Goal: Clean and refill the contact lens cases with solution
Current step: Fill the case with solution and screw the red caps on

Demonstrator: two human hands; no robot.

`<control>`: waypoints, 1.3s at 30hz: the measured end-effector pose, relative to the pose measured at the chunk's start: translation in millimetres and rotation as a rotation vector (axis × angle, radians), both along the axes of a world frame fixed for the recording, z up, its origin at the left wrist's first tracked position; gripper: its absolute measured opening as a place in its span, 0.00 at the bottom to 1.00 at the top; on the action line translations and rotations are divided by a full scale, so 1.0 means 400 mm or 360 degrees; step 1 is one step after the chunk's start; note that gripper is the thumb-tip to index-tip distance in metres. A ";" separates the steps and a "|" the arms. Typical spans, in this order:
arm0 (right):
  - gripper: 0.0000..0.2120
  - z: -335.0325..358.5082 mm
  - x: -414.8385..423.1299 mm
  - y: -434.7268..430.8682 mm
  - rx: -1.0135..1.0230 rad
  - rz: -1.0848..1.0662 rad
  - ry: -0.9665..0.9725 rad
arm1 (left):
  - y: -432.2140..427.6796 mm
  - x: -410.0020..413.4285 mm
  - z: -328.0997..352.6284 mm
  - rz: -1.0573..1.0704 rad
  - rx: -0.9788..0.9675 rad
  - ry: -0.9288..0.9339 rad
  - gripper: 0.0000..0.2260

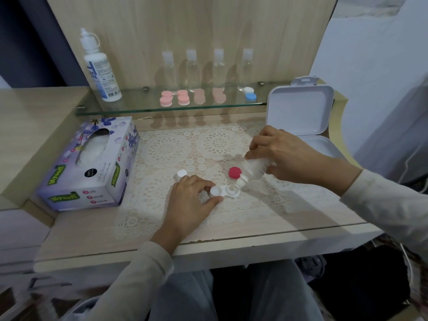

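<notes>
Refill in progress: my left hand (pixel 192 200) pinches the uncapped lens case (pixel 223 192) at near centre of the surface (pixel 92 232), my right hand (pixel 284 156) grips the tilted bottle (pixel 254 169) over its right well; pink cases (pixel 166 98) on the far shelf (pixel 139 108) likely remain.

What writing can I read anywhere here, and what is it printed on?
"Mysoft": green labels on the tissue box.
"Soft Facial Tissue": the same box's front end.
"YE", the end of a blue word: big white bottle; its small print is unreadable.
Scale marks on the small bottle in the right hand: too blurred to read.
</notes>
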State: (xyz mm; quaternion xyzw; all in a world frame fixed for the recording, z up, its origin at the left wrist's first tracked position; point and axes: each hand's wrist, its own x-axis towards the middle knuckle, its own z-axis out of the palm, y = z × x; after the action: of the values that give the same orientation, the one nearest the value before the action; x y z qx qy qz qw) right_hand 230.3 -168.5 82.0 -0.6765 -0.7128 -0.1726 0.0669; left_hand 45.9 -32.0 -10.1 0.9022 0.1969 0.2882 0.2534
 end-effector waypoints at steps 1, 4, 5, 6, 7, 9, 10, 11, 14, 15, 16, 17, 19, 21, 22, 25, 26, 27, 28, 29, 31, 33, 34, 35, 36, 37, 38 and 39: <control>0.25 -0.002 -0.001 0.001 0.0005 0.0004 -0.0016 | 0.000 0.000 0.000 -0.0002 -0.0004 0.0000 0.12; 0.24 -0.003 -0.002 0.005 0.0026 0.0002 -0.0059 | 0.000 0.000 0.000 -0.0009 -0.0003 0.0003 0.13; 0.24 -0.003 -0.002 0.006 0.0030 -0.0002 -0.0066 | 0.000 0.001 0.000 -0.0007 -0.0007 0.0007 0.14; 0.24 -0.003 -0.002 0.007 0.0031 -0.0005 -0.0069 | 0.000 0.001 0.000 -0.0005 -0.0010 0.0009 0.14; 0.24 -0.004 -0.003 0.008 0.0031 -0.0009 -0.0070 | 0.000 0.001 0.000 -0.0005 -0.0010 0.0009 0.15; 0.24 -0.004 -0.003 0.010 0.0033 -0.0012 -0.0072 | 0.001 0.002 -0.001 -0.0002 0.0000 0.0012 0.15; 0.24 -0.005 -0.004 0.011 0.0034 -0.0014 -0.0072 | 0.001 0.001 -0.001 -0.0002 0.0005 0.0012 0.15; 0.24 -0.005 -0.004 0.011 0.0034 -0.0016 -0.0071 | 0.001 0.002 -0.001 -0.0003 0.0004 0.0009 0.15; 0.24 -0.004 -0.004 0.011 0.0036 -0.0022 -0.0067 | 0.002 0.000 0.000 -0.0007 -0.0001 0.0003 0.14; 0.24 -0.004 -0.004 0.011 0.0034 -0.0023 -0.0063 | 0.001 0.000 0.000 -0.0009 -0.0002 0.0000 0.13; 0.24 -0.004 -0.005 0.011 0.0032 -0.0024 -0.0057 | 0.001 0.000 0.000 -0.0011 0.0000 -0.0003 0.13; 0.24 -0.005 -0.005 0.011 0.0028 -0.0026 -0.0049 | 0.001 0.000 -0.001 -0.0009 0.0004 -0.0005 0.12; 0.23 -0.004 -0.005 0.010 0.0022 -0.0034 -0.0032 | 0.000 0.000 -0.001 -0.0002 0.0002 0.0000 0.12; 0.23 -0.003 -0.006 0.007 0.0012 -0.0048 -0.0019 | 0.000 0.001 -0.001 -0.0005 -0.0008 0.0004 0.12; 0.23 -0.002 -0.006 0.005 0.0002 -0.0056 -0.0011 | 0.001 0.001 0.000 -0.0006 -0.0006 0.0008 0.12; 0.23 0.000 -0.007 0.000 -0.0036 -0.0090 0.0026 | 0.001 0.000 0.001 -0.0001 -0.0010 0.0032 0.12; 0.23 0.000 -0.008 -0.003 -0.0053 -0.0104 0.0042 | 0.000 0.000 0.002 -0.0004 -0.0011 0.0037 0.12; 0.23 0.000 -0.008 -0.006 -0.0071 -0.0126 0.0064 | 0.000 0.000 0.003 -0.0007 -0.0018 0.0039 0.13; 0.23 0.001 -0.008 -0.009 -0.0085 -0.0158 0.0086 | 0.000 0.000 0.005 -0.0011 -0.0029 0.0043 0.14; 0.23 0.000 -0.008 -0.013 -0.0100 -0.0192 0.0112 | 0.000 0.000 0.006 -0.0013 -0.0041 0.0050 0.14; 0.24 -0.003 -0.006 -0.024 -0.0113 -0.0230 0.0183 | -0.001 -0.001 0.006 -0.0006 -0.0049 0.0061 0.15; 0.24 -0.006 -0.002 -0.035 -0.0116 -0.0289 0.0295 | -0.002 -0.002 0.007 -0.0006 -0.0035 0.0057 0.17; 0.23 -0.006 0.000 -0.041 -0.0115 -0.0326 0.0371 | -0.002 -0.002 0.008 -0.0008 -0.0019 0.0050 0.19; 0.23 -0.006 0.000 -0.047 -0.0103 -0.0352 0.0455 | -0.002 -0.002 0.008 -0.0008 -0.0009 0.0043 0.21; 0.23 -0.005 -0.001 -0.053 -0.0077 -0.0376 0.0544 | -0.003 -0.003 0.010 -0.0007 -0.0005 0.0035 0.22; 0.22 -0.003 -0.004 -0.059 -0.0040 -0.0405 0.0641 | -0.004 -0.003 0.011 -0.0004 -0.0002 0.0019 0.22; 0.23 -0.002 -0.007 -0.064 0.0006 -0.0441 0.0747 | -0.004 -0.003 0.011 0.0000 0.0003 -0.0006 0.22; 0.23 -0.001 -0.012 -0.068 0.0055 -0.0477 0.0868 | -0.005 -0.003 0.012 0.0007 0.0005 -0.0036 0.22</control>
State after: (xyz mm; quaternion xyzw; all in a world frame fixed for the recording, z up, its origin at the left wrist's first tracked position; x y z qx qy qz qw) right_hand 225.6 -195.6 81.7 -0.7941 -0.5579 -0.0047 0.2411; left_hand 44.6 -34.0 -5.3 0.8988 0.1955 0.2993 0.2536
